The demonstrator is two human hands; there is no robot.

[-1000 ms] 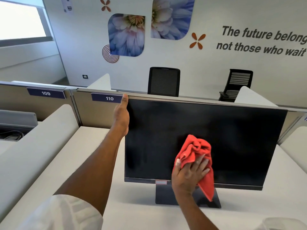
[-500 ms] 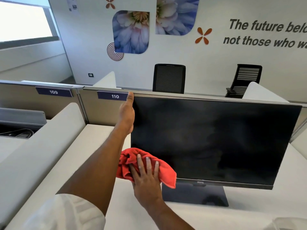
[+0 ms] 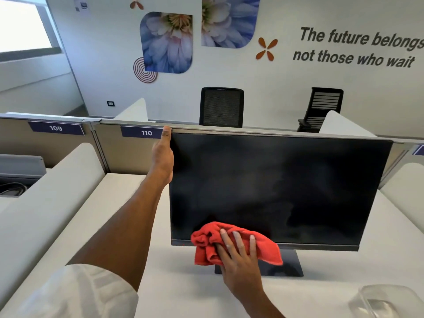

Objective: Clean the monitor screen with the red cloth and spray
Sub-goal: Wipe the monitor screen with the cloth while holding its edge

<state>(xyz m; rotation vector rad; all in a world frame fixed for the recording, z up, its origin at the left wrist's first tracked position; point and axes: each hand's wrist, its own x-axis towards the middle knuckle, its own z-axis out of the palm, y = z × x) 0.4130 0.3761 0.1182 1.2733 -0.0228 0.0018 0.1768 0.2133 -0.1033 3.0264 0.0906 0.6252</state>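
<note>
A: Risks, biggest item first. The monitor (image 3: 280,191) stands on one narrow stand on the white surface (image 3: 183,292). A hard push low on the panel could tip or slide it; the left hand (image 3: 163,154) bracing the upper left edge is what guards against that.

B: That hand's grip?

A: Thumb up at the top corner, palm along the side edge. Fingers are hidden behind the panel, so I cannot tell if they are curled around it.

B: And the red cloth (image 3: 236,244)?

A: Bunched at the lower left of the screen, overlapping the bottom bezel. The right hand (image 3: 238,255) lies on it with fingers spread flat, pressing rather than pinching. Bunched folds may leave streaks, and faint smears show mid-screen. My guess is the right half could get skipped.

B: Spray?

A: A clear object (image 3: 385,301) sits at the lower right corner, too blurred to name. If it is the bottle, an elbow could knock it.

B: Counts?

A: One monitor, two office chairs (image 3: 221,106) behind the partition, two numbered desk labels (image 3: 145,132), two hands, one cloth.
</note>
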